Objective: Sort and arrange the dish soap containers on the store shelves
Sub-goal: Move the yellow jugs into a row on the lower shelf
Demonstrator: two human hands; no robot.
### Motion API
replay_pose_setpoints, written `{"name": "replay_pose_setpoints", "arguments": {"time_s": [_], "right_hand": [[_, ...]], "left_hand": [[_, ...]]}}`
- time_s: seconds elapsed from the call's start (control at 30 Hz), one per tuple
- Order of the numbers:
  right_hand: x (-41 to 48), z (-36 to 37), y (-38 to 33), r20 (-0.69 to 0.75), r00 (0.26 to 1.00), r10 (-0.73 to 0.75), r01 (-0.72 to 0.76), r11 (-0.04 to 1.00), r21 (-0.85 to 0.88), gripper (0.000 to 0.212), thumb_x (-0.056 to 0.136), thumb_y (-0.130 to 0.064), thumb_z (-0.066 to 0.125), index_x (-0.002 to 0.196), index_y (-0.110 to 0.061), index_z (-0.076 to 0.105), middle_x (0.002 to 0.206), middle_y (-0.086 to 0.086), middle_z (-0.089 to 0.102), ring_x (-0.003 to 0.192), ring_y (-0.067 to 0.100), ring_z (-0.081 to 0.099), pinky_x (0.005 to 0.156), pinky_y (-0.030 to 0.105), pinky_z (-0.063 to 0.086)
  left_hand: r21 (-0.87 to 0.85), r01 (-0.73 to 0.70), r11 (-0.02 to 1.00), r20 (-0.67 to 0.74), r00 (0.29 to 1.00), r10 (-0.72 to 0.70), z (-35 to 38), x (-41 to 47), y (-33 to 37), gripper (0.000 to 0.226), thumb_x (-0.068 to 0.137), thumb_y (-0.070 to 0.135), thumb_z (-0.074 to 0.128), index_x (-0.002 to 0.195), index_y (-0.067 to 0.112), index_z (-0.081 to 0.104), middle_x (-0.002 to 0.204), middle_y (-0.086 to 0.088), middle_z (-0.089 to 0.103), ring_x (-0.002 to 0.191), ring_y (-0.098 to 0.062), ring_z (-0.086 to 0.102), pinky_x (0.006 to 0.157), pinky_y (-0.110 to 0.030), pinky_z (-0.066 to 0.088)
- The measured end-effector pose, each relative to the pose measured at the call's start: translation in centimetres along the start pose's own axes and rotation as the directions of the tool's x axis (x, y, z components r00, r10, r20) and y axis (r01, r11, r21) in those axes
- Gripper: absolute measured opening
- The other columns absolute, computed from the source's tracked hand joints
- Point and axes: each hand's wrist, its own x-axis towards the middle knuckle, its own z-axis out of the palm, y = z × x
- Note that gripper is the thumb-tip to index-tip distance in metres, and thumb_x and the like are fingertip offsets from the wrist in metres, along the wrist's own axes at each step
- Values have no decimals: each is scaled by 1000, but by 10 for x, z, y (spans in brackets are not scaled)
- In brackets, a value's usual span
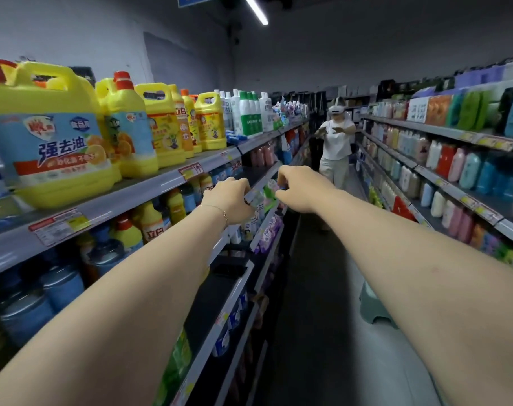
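Observation:
Both my arms reach forward to the second shelf on the left rack. My left hand [230, 197] and my right hand [300, 187] have their fingers curled round a green and white dish soap container [265, 194] at the shelf's front edge. The hands hide most of it. Large yellow dish soap jugs [56, 136] with handles stand in a row on the top shelf [138, 197]. Smaller yellow bottles [151, 221] and white bottles [248, 227] sit on the shelf below.
White and green bottles [249, 115] stand farther along the top shelf. A person [335, 142] wearing a headset stands down the aisle. The right rack [454, 183] holds colourful bottles. A grey step stool [374, 306] sits on the floor at right.

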Motion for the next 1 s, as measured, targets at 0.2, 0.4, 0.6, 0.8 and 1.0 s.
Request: {"name": "replay_pose_setpoints", "arguments": {"time_s": [0.2, 0.4, 0.6, 0.8, 1.0], "right_hand": [[84, 14, 47, 28, 997, -74, 74, 997, 19, 22, 89, -30, 53, 107, -19, 50, 110, 6, 56, 90, 27, 56, 79, 40, 51], [163, 35, 79, 31, 990, -136, 134, 989, 56, 23, 89, -29, 52, 108, -16, 50, 106, 7, 57, 87, 28, 56, 76, 39, 50], [240, 76, 91, 79, 969, -234, 226, 969, 100, 25, 90, -30, 51, 110, -16, 49, 112, 7, 56, 93, 28, 56, 78, 41, 50], [332, 98, 89, 8, 950, -311, 304, 935, 182, 19, 88, -28, 52, 103, -17, 49, 98, 2, 54, 84, 25, 55, 70, 38, 48], [416, 122, 94, -16, 934, -356, 351, 913, 209, 22, 87, -28, 52, 107, -18, 50, 92, 0, 48, 80, 24, 53, 65, 34, 41]], "left_hand": [[26, 83, 996, -8, 997, -83, 22, 81, 2, 52, 85, 37, 62, 133, 24, 46, 129, -7, 49, 116, -29, 50, 91, -43, 45], [38, 175, 984, -52, 983, -173, 38, 155, -3, 46, 86, 34, 59, 128, 22, 48, 129, -7, 51, 116, -29, 51, 91, -43, 47], [50, 247, 968, -113, 964, -240, 55, 220, -27, 43, 87, 33, 61, 126, 18, 50, 127, -9, 50, 117, -30, 47, 94, -43, 45], [53, 281, 958, -203, 943, -265, 65, 297, -64, 40, 86, 29, 61, 123, 17, 50, 123, -10, 50, 115, -31, 47, 91, -43, 45], [96, 319, 943, -242, 926, -289, 72, 374, -98, 40, 88, 36, 62, 122, 19, 51, 125, -10, 50, 113, -29, 49, 85, -39, 43]]}}
